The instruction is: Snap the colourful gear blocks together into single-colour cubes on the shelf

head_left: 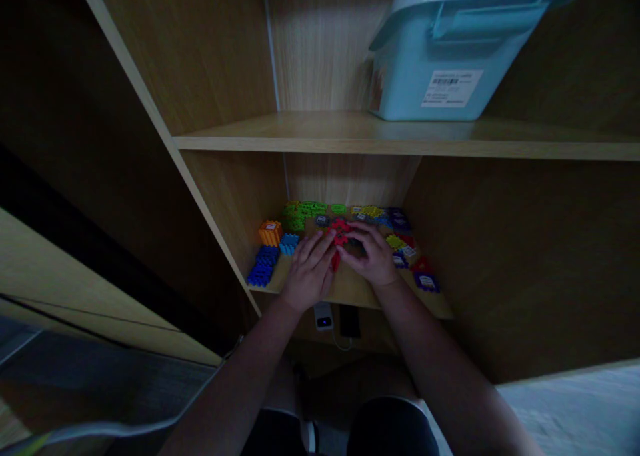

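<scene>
Over the lower shelf, a red notched plastic building piece [341,228] is held between my two hands. My right hand [371,255] is closed in a pinch, with thumb and index finger at the red piece's right edge. From the other side my left hand [309,275] lies with its fingers close together, fingertips against the red piece; its thumb is partly hidden. A bit of red [336,261] also shows below, between the hands. Near my left hand stand a light blue stack [289,244] and an orange stack [271,233] of similar pieces.
Dark blue pieces [263,265] lie at the shelf's left front, green ones [304,211] at the back. Yellow pieces [395,242] and a purple piece [427,282] are on the right. Above, a shelf board [320,143] carries a teal lidded bin [410,76]. A power bank [323,316] sits below.
</scene>
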`<state>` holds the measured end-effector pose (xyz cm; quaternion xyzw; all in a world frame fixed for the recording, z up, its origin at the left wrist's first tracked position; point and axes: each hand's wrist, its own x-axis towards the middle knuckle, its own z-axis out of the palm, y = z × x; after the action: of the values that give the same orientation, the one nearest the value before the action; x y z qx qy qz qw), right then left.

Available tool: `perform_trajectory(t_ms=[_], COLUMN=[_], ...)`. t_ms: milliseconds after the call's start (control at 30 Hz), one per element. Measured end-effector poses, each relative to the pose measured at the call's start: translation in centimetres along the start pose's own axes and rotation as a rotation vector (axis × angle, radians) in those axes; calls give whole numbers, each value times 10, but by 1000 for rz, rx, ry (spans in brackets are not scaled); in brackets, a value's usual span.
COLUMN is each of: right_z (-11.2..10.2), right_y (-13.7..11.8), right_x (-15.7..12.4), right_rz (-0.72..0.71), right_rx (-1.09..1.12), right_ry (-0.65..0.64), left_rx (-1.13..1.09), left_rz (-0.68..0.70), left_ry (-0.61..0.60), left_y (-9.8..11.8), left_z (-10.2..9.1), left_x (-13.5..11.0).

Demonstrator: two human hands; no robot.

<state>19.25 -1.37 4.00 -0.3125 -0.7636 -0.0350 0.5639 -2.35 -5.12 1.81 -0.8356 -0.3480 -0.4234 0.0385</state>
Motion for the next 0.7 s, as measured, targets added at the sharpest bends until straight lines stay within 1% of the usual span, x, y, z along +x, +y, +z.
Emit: perform_trajectory(t_ms=[133, 233, 400, 500, 600, 700], right_z=[0, -1, 2, 2, 1, 0], right_y=[-1, 2, 6, 7, 6, 3], right_x=[-2, -3, -4, -4, -3, -1], right_rz=[-30, -45, 7, -17, -58, -48], right_rx=[10, 31, 11, 3, 0, 2], right_ry=[-23, -8, -32, -37, -51, -78], left_rx=[-38, -97, -302, -415, -525, -601], left_rz=[2, 0, -175, -229, -268, -284], left_ry=[-9, 30, 160, 179, 203, 192], left_y=[-1, 4, 18, 20, 17, 12], left_z=[-6, -15, -24, -23, -19, -14], left_x=[3, 9, 21, 25, 24, 22])
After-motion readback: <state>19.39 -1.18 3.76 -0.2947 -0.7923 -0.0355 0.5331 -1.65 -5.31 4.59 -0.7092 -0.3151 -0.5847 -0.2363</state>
